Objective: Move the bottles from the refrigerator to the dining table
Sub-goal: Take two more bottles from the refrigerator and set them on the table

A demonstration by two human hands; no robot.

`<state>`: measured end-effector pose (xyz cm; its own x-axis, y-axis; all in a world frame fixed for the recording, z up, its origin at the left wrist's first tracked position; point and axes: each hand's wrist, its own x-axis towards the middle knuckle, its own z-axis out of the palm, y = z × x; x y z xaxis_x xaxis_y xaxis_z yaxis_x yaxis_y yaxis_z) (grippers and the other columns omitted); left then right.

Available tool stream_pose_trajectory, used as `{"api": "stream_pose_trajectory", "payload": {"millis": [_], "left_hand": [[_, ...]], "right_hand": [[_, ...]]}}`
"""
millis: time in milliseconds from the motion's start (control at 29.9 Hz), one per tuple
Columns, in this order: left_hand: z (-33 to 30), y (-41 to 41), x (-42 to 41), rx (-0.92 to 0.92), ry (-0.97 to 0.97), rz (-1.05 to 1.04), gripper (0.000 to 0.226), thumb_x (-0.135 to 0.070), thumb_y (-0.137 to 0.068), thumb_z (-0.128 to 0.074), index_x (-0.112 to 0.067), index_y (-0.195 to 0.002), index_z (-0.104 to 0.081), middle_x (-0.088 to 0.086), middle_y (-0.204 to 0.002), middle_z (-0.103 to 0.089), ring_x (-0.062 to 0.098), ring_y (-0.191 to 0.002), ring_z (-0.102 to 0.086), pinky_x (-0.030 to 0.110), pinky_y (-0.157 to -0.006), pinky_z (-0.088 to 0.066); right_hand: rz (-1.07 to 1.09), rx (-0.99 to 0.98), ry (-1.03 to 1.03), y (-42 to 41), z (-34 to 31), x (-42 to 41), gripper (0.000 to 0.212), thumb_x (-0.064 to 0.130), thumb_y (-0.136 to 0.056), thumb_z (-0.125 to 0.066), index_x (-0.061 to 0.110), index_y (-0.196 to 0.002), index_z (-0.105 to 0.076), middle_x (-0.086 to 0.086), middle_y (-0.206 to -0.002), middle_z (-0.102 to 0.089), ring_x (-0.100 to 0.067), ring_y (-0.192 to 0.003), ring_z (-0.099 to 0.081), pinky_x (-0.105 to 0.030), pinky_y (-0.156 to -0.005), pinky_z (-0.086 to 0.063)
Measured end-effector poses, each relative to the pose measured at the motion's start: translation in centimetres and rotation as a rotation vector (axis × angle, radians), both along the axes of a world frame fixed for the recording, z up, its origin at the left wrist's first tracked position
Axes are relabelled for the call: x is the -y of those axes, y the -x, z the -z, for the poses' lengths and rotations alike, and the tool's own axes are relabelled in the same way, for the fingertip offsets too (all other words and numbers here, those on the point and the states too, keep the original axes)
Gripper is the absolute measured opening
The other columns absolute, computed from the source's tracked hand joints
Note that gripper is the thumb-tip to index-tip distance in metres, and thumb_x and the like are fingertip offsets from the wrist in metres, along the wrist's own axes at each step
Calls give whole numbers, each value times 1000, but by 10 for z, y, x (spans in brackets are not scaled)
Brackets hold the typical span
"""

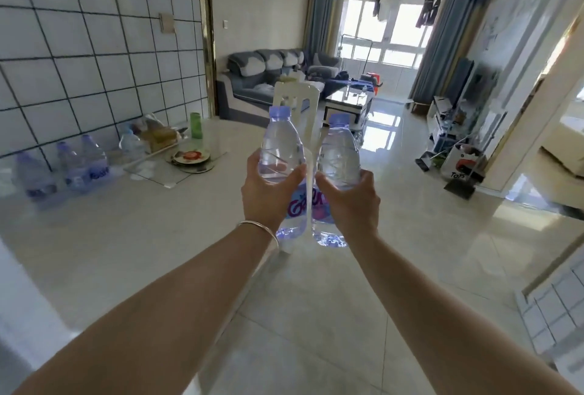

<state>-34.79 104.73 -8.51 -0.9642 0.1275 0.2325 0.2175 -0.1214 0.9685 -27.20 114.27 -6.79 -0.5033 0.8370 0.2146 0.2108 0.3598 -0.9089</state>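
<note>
A person stands with both arms outstretched, each hand wrapped around the middle of a clear plastic water bottle. The left hand (268, 195) holds one bottle (281, 154); the right hand (350, 201) holds another (338, 154). Both are upright, held above the pale glossy tabletop (126, 236). They look full, so fairly heavy; thin ribbed walls likely flex and feel slick. More bottles (63, 170) stand by the tiled wall.
</note>
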Motion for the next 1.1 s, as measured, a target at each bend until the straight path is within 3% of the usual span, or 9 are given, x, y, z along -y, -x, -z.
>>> {"api": "stream_pose_trajectory", "payload": {"millis": [268, 368, 469, 602, 736, 937, 1037, 1104], "left_hand": [[25, 146, -26, 35, -12, -170, 69, -40, -62, -83, -26, -122, -53, -8, -94, -70, 12, -88, -68, 38, -86, -56], [30, 198, -23, 64, -17, -280, 60, -35, -64, -83, -21, -116, -56, -9, -87, -70, 11, -84, -69, 39, -85, -56], [40, 237, -8, 84, 26, -410, 59, -31, -67, -81, -16, -117, -54, -12, -85, -68, 7, -83, -67, 38, -87, -55], [67, 280, 36, 152, 119, -560, 76, -43, -62, -82, -20, -126, -48, -5, -98, -70, 13, -92, -67, 36, -89, -53], [87, 316, 96, 214, 219, -708, 81, -36, -63, -83, -21, -132, -42, -5, -101, -63, 15, -93, -60, 26, -87, -45], [134, 388, 210, 394, 233, -875, 74, -48, -45, -74, -15, -108, -53, 1, -98, -67, 20, -91, -64, 32, -86, -49], [154, 423, 255, 448, 240, -932, 73, -46, -45, -74, -19, -108, -51, 4, -100, -67, 24, -94, -64, 38, -88, -50], [169, 444, 277, 469, 212, -970, 70, -51, -38, -74, -30, -99, -48, 4, -99, -67, 24, -93, -65, 37, -87, -51]], "right_hand": [[-199, -13, 70, 170, 25, -49, 72, 54, -68, -71, 14, -124, -47, -6, -114, -62, -28, -106, -58, -30, -83, -41], [-337, 36, 68, 234, 32, -53, 66, 50, -70, -71, 15, -121, -47, -3, -99, -56, -26, -101, -55, -29, -79, -36], [-514, 61, 40, 295, 42, -40, 63, 46, -70, -74, 14, -118, -47, -1, -93, -53, -27, -94, -56, -32, -77, -43], [-722, 118, 32, 361, 64, -1, 67, 47, -70, -74, 12, -121, -46, -5, -99, -56, -25, -91, -53, -29, -76, -39], [-909, 165, 86, 410, 94, 53, 63, 41, -70, -75, 18, -121, -47, 3, -99, -57, -19, -91, -53, -27, -78, -40], [-1058, 341, 141, 490, 141, 147, 39, 37, -69, -76, 22, -93, -49, 9, -78, -55, -14, -73, -54, -24, -66, -39], [-1086, 407, 103, 534, 154, 191, 48, 41, -66, -77, 20, -99, -48, 4, -84, -58, -19, -79, -56, -27, -70, -44], [-1098, 471, 68, 562, 163, 218, 56, 45, -65, -76, 19, -105, -46, 4, -85, -55, -23, -85, -56, -30, -74, -46]]}}
